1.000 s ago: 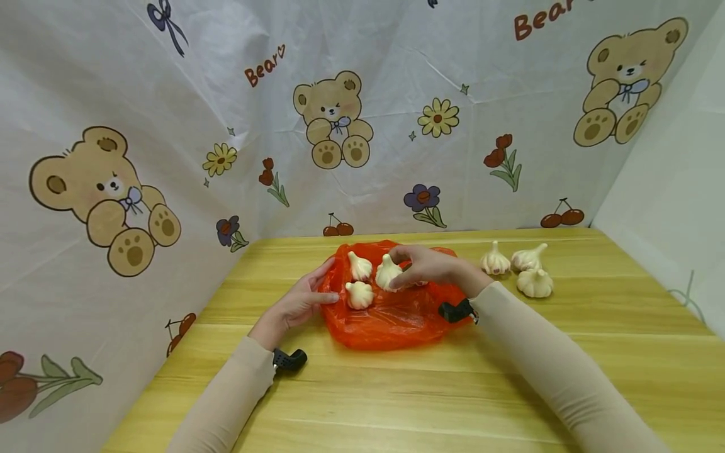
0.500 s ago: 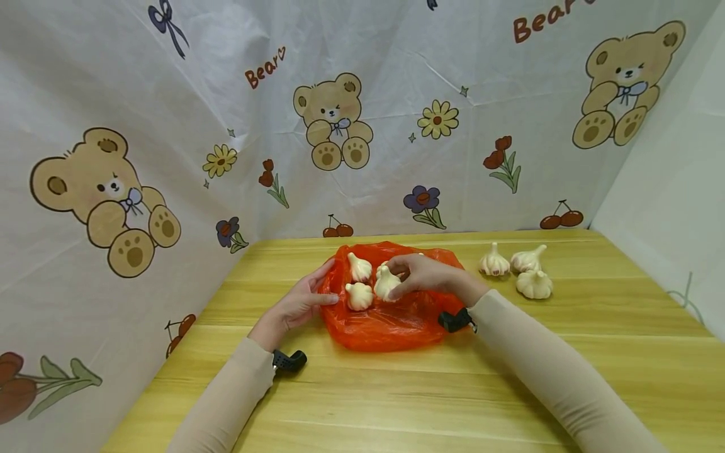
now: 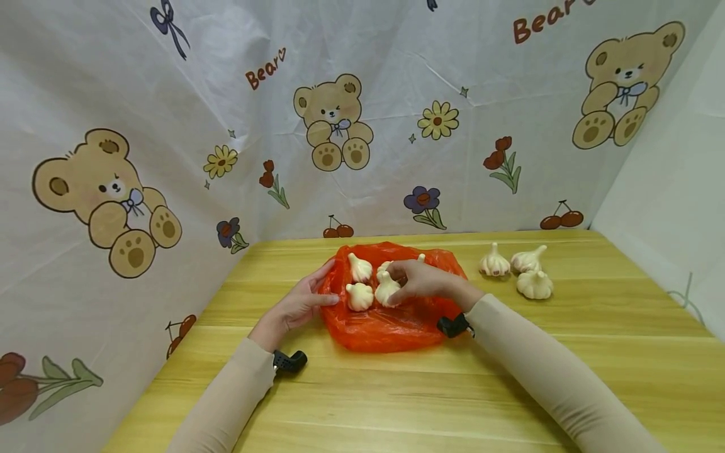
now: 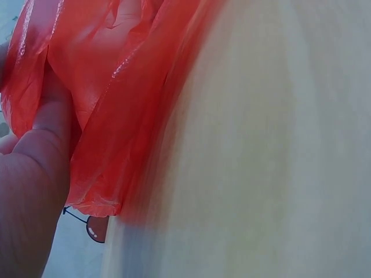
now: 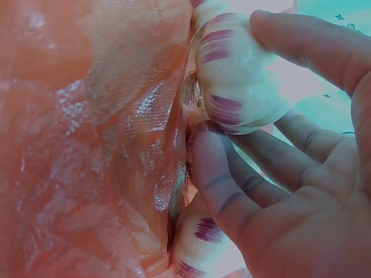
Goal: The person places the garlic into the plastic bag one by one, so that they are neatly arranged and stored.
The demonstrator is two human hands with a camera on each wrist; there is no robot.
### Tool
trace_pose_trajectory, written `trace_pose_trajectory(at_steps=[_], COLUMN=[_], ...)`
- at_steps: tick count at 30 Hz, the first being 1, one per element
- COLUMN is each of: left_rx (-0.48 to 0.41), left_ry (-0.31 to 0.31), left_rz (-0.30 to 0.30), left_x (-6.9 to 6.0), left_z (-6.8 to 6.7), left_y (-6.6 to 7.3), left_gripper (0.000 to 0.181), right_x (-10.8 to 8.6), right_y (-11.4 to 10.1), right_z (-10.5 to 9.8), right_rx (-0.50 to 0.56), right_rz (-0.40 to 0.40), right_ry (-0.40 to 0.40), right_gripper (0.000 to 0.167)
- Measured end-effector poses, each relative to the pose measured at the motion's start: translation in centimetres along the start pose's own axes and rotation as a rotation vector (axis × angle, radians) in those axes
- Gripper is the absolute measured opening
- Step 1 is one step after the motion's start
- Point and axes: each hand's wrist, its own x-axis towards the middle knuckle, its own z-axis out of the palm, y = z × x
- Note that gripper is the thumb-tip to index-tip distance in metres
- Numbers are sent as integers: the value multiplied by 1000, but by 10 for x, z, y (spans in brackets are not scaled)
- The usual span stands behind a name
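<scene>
Pinched a garlic bulb (image 3: 387, 290) in the right hand (image 3: 421, 280), with fingers spread to its width, inside the red bag (image 3: 391, 336) beside other bulbs (image 3: 359, 297), gripped the bag's side in the left hand (image 3: 297, 305), and likely needed that side kept steady.

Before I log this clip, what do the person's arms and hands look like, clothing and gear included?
The left hand and right hand are ungloved. The left sleeve and right sleeve are long, plain beige, and reach about to the wrists. A small, bent black device shows at each cuff, left and right. No lettering is readable on either.
</scene>
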Motion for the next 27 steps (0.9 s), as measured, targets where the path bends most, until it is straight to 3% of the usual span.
trace_pose_trajectory(at_steps=[10,27], left_rx=[13,29], left_ry=[-5,8], left_rz=[17,8], left_x=[3,-1], left_z=[1,0], left_y=[3,1], left_gripper=[95,97], right_x=[0,-7], right_y=[-1,-7], right_z=[0,-4], right_rx=[-154,-126], right_rz=[4,-21], right_ry=[36,49], right_gripper=[50,45])
